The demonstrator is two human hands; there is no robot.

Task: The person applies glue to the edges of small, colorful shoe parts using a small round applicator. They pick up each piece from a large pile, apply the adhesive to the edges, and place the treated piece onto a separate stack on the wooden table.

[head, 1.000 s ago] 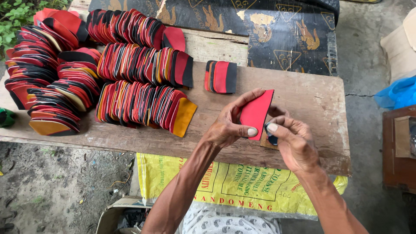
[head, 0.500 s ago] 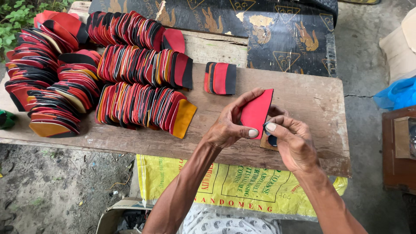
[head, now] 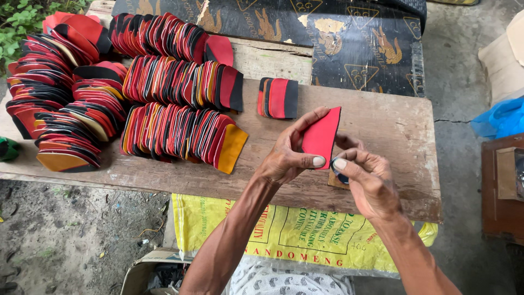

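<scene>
My left hand (head: 286, 155) pinches a flat red piece with a black edge (head: 322, 136), holding it upright above the wooden plank (head: 382, 125). My right hand (head: 368, 177) touches the piece's lower edge with thumb and fingers and also grips a small dark blue round thing (head: 339, 173), mostly hidden. A small stack of red and black pieces (head: 278, 98) lies just beyond my hands. Long overlapping rows of red, black and orange pieces (head: 174, 131) cover the plank's left side.
A curved pile of the same pieces (head: 54, 109) sits at the far left. A black patterned sheet (head: 327, 38) lies behind the plank. A yellow printed sack (head: 295, 235) hangs below it. A wooden box (head: 502, 186) and blue plastic (head: 502, 117) are at right.
Almost nothing has moved. Both hands stay on the red piece in the same place, with only slight shifts of the fingers.
</scene>
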